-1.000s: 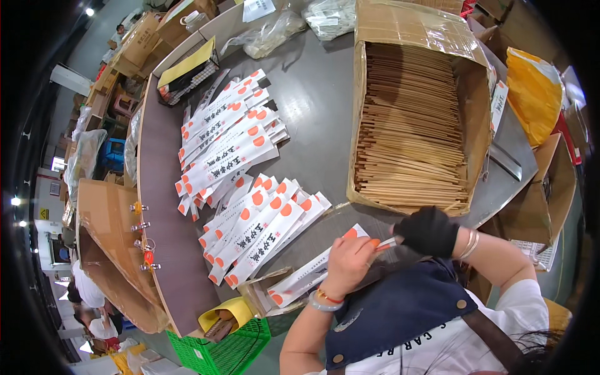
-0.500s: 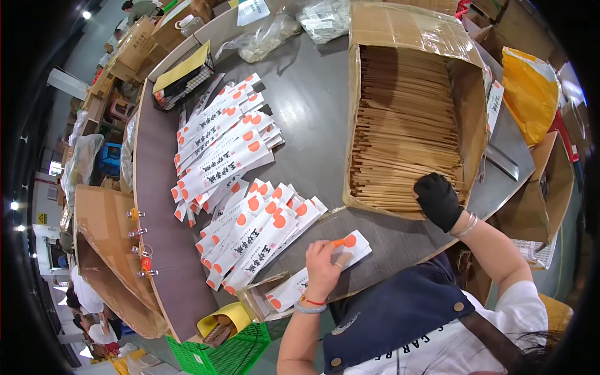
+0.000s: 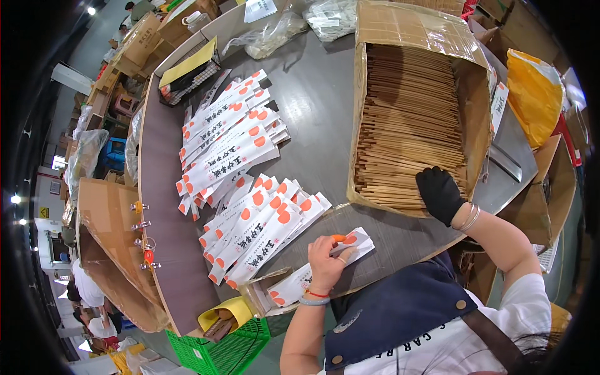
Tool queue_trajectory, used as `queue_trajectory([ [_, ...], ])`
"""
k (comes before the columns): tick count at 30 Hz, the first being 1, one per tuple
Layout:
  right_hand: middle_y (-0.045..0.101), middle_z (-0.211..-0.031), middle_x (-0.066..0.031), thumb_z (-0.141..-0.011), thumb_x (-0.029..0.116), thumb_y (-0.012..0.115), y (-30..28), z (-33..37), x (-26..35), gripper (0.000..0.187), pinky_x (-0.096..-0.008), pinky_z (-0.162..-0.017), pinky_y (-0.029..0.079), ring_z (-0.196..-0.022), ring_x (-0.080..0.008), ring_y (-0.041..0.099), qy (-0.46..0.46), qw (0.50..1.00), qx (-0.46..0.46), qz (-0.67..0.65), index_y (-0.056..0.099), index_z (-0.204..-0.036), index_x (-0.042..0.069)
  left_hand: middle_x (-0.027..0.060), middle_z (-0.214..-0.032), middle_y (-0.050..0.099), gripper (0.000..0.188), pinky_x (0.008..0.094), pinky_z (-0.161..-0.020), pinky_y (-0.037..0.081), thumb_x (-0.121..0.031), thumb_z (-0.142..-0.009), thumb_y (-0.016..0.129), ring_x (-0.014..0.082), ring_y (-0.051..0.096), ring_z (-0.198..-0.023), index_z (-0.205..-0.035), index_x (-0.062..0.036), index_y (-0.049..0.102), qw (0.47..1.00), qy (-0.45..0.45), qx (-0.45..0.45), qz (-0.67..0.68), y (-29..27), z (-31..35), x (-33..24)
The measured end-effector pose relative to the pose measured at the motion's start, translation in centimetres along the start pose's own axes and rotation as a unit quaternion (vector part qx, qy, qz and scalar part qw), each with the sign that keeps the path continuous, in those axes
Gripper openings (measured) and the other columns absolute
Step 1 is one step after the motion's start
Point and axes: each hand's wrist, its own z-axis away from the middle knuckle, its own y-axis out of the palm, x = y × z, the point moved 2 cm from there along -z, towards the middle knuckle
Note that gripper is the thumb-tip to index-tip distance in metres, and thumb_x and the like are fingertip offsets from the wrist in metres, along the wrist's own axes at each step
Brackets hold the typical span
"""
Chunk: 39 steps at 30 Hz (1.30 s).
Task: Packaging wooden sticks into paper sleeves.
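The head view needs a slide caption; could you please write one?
Gloved right hand at a box of sticks, left hand on white packets.

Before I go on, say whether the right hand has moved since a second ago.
Yes: the right hand has moved forward into the box, from its near edge to the sticks.

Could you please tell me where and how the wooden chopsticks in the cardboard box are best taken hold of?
Probably by the right ends of the nearest wooden chopsticks, coming from above and the near right: they lie side by side across the cardboard box, exposed through its open top. The black-gloved right hand is at those ends.
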Motion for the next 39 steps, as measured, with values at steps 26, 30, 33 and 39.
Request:
queue_trajectory([
  [26,0.058,-0.128,-0.0168,-0.089,0.01,0.062,-6.6,2.4,8.5,0.046,-0.0393,-0.104,0.04,-0.125,-0.0297,0.051,-0.135,0.8,0.041,-0.584,0.053,-0.134,0.004,0.0016,-0.085,0.063,0.013,0.0368,-0.071,0.043,-0.012,-0.082,0.064,0.0225,0.06,-0.077,-0.094,-0.0126,0.067,0.952,0.271,0.029,-0.138,-1.3,-2.5,-5.3],
  [30,0.064,-0.095,-0.0103,-0.077,0.018,0.074,-0.4,1.9,0.2,0.028,-0.0424,-0.083,0.049,-0.096,-0.0316,0.059,0.002,0.952,-0.13,-0.277,0.067,-0.102,0.007,0.0055,-0.094,0.062,0.026,0.0414,-0.076,0.044,-0.021,-0.077,0.073,0.0264,0.058,-0.083,-0.1,-0.0106,0.069,0.958,0.178,-0.051,-0.221,-2.4,-2.4,-2.2],
  [33,0.062,-0.091,-0.0105,-0.075,0.018,0.074,0.6,2.3,-0.8,0.023,-0.0416,-0.08,0.049,-0.09,-0.0302,0.059,-0.042,0.976,-0.095,-0.19,0.066,-0.093,0.006,0.0072,-0.095,0.062,0.043,0.0414,-0.079,0.044,-0.029,-0.069,0.083,0.0281,0.057,-0.086,-0.105,-0.0091,0.069,0.99,0.078,0.051,-0.108,0.0,0.3,0.5],
  [39,0.058,-0.085,-0.011,-0.077,0.013,0.066,0.7,2.6,0.4,0.012,-0.0429,-0.075,0.049,-0.084,-0.0299,0.058,-0.03,0.988,-0.078,-0.126,0.06,-0.086,0.007,0.0062,-0.093,0.062,0.03,0.038,-0.081,0.043,-0.02,-0.07,0.083,0.0262,0.056,-0.09,-0.095,-0.0085,0.072,0.986,0.102,-0.055,-0.124,0.6,0.6,0.6],
])
